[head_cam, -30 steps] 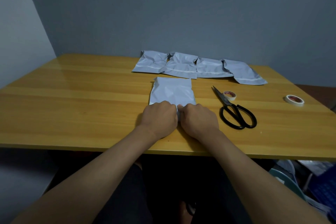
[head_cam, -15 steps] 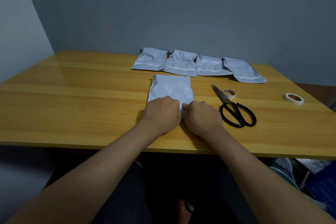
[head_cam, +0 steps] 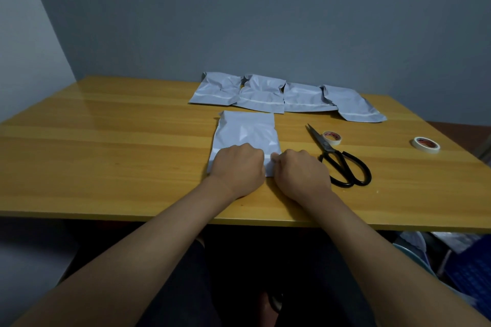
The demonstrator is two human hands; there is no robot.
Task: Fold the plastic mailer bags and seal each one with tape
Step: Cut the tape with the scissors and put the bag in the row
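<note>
Both curled hands (head_cam: 268, 167) on mailer bag (head_cam: 247, 130) (near edge)

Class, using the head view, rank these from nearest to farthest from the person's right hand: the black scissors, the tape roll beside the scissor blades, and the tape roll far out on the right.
From the right hand:
1. Black scissors, just to its right.
2. Near tape roll, beyond the scissors, by the blades.
3. Far tape roll, near the table's right edge.

Pale grey mailer bag (head_cam: 247, 131) lies flat at centre; four folded bags (head_cam: 284, 95) at twelve o'clock; two tape rolls (head_cam: 332, 137) at three o'clock.
</note>
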